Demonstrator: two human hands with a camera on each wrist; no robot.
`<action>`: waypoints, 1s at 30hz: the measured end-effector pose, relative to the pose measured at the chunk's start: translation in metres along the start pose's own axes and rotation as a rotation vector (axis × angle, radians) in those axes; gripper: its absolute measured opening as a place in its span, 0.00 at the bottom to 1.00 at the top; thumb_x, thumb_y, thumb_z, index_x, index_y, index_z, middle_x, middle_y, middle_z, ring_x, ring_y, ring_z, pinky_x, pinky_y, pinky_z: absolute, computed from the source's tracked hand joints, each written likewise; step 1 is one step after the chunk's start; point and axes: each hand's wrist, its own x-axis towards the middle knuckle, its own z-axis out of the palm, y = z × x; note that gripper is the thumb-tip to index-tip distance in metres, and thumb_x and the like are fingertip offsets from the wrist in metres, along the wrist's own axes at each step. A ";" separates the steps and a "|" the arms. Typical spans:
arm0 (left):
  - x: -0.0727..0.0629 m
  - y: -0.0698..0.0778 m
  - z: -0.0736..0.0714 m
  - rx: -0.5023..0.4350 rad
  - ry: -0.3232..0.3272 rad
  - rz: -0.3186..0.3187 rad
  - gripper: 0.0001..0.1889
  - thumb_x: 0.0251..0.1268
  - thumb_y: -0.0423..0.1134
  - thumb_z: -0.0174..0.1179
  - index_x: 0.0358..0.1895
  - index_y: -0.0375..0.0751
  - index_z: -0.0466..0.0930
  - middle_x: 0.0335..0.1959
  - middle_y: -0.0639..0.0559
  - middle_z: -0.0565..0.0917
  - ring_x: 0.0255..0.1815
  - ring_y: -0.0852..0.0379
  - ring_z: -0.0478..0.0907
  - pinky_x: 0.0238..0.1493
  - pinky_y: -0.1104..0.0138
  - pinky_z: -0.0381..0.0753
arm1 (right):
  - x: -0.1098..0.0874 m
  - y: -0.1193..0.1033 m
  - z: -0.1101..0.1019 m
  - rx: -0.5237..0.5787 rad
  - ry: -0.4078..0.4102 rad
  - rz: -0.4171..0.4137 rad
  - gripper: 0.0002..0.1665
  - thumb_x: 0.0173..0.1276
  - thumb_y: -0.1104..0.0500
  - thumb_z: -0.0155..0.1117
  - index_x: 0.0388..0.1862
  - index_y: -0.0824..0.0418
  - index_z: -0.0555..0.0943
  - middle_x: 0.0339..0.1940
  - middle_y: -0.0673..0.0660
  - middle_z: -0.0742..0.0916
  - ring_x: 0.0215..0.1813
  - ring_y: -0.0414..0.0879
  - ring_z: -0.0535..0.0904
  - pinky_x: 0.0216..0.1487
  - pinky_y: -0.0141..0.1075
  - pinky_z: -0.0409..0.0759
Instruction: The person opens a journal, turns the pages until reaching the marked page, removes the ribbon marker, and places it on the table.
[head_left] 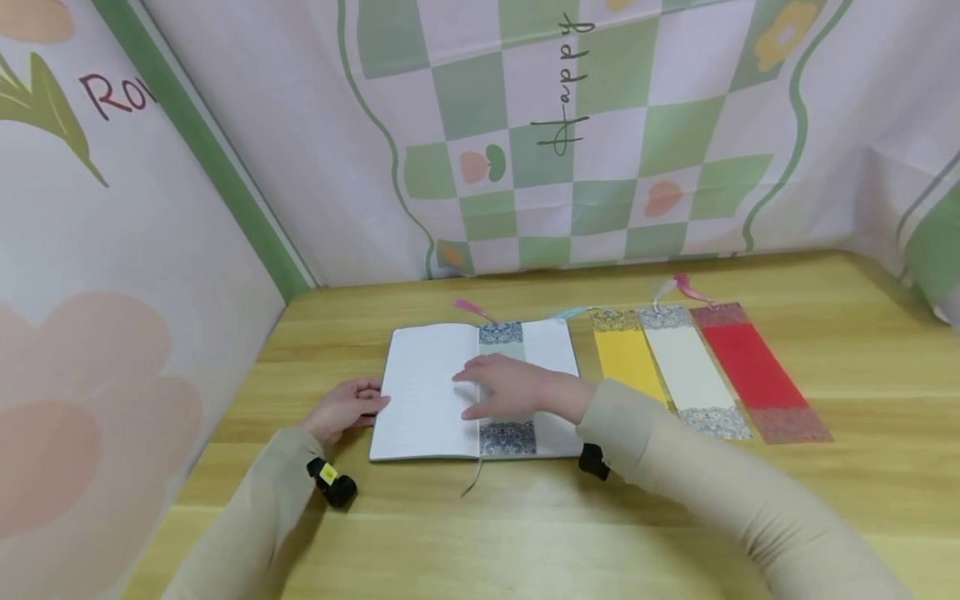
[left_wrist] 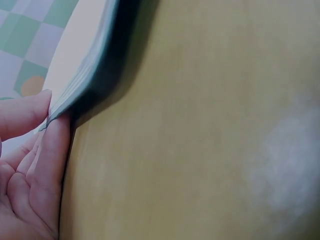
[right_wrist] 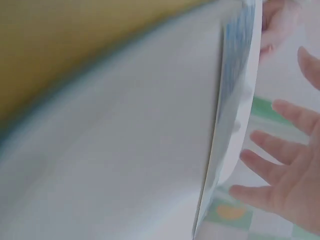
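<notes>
An open notebook (head_left: 423, 392) with white lined pages lies on the wooden table. Along its fold, on the right-hand page, is a pale bookmark (head_left: 508, 438) with dark blue lace-patterned ends and a pink tassel (head_left: 471, 307). My left hand (head_left: 347, 408) pinches the notebook's left edge; in the left wrist view the thumb is on the pages and a finger (left_wrist: 52, 150) beneath. Over the bookmark, my right hand (head_left: 510, 387) has its fingers spread and holds nothing. It covers the bookmark's middle. The right wrist view shows those fingers (right_wrist: 272, 147) apart from the page.
To the notebook's right lie a yellow bookmark (head_left: 628, 358), a white bookmark (head_left: 690, 367) and a red bookmark (head_left: 757, 362), all tasselled. A thin ribbon (head_left: 472, 479) hangs from the notebook's lower edge. Patterned cloth (head_left: 555, 208) stands behind the table (head_left: 480, 542).
</notes>
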 end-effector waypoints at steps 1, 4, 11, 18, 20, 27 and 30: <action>-0.001 0.000 0.000 -0.001 0.001 -0.001 0.24 0.67 0.35 0.57 0.63 0.29 0.65 0.49 0.42 0.80 0.40 0.61 0.75 0.40 0.70 0.80 | 0.001 0.005 -0.002 -0.016 0.038 0.012 0.35 0.64 0.46 0.64 0.65 0.62 0.71 0.66 0.62 0.74 0.69 0.57 0.65 0.71 0.49 0.60; -0.002 0.001 0.001 0.000 -0.002 -0.004 0.24 0.67 0.34 0.57 0.63 0.29 0.65 0.47 0.44 0.80 0.39 0.61 0.75 0.40 0.70 0.80 | 0.004 0.020 -0.007 -0.058 0.139 0.076 0.36 0.60 0.46 0.68 0.63 0.62 0.73 0.64 0.61 0.76 0.67 0.58 0.67 0.70 0.50 0.62; -0.003 0.002 0.001 0.008 -0.005 -0.009 0.23 0.68 0.34 0.56 0.63 0.30 0.65 0.46 0.45 0.80 0.40 0.60 0.75 0.41 0.69 0.80 | 0.004 0.049 -0.017 0.008 0.193 0.261 0.45 0.55 0.45 0.72 0.67 0.62 0.68 0.67 0.67 0.71 0.67 0.64 0.65 0.67 0.57 0.64; -0.003 0.003 0.001 0.009 -0.006 0.000 0.23 0.68 0.35 0.56 0.63 0.30 0.65 0.48 0.43 0.80 0.41 0.60 0.76 0.41 0.69 0.80 | 0.006 0.065 -0.019 0.058 0.160 0.320 0.57 0.50 0.40 0.74 0.72 0.63 0.60 0.70 0.71 0.64 0.71 0.67 0.58 0.69 0.60 0.58; -0.003 0.003 0.001 0.001 -0.007 0.004 0.23 0.68 0.34 0.56 0.62 0.29 0.65 0.45 0.46 0.81 0.39 0.60 0.76 0.40 0.70 0.80 | 0.008 0.067 -0.019 0.055 0.147 0.333 0.58 0.49 0.39 0.74 0.72 0.63 0.59 0.71 0.71 0.62 0.71 0.67 0.56 0.69 0.59 0.56; -0.003 0.003 0.000 -0.009 -0.006 0.004 0.22 0.68 0.33 0.56 0.62 0.29 0.66 0.43 0.47 0.81 0.38 0.61 0.76 0.40 0.70 0.80 | 0.012 0.073 -0.018 0.022 0.096 0.372 0.62 0.47 0.37 0.74 0.74 0.61 0.55 0.72 0.71 0.61 0.73 0.67 0.53 0.70 0.60 0.54; -0.003 0.003 0.000 -0.001 -0.002 0.002 0.22 0.67 0.34 0.56 0.62 0.30 0.66 0.44 0.46 0.81 0.39 0.61 0.76 0.40 0.70 0.80 | 0.014 0.076 -0.017 0.008 0.088 0.382 0.63 0.47 0.37 0.74 0.74 0.61 0.54 0.72 0.71 0.61 0.72 0.67 0.54 0.70 0.60 0.54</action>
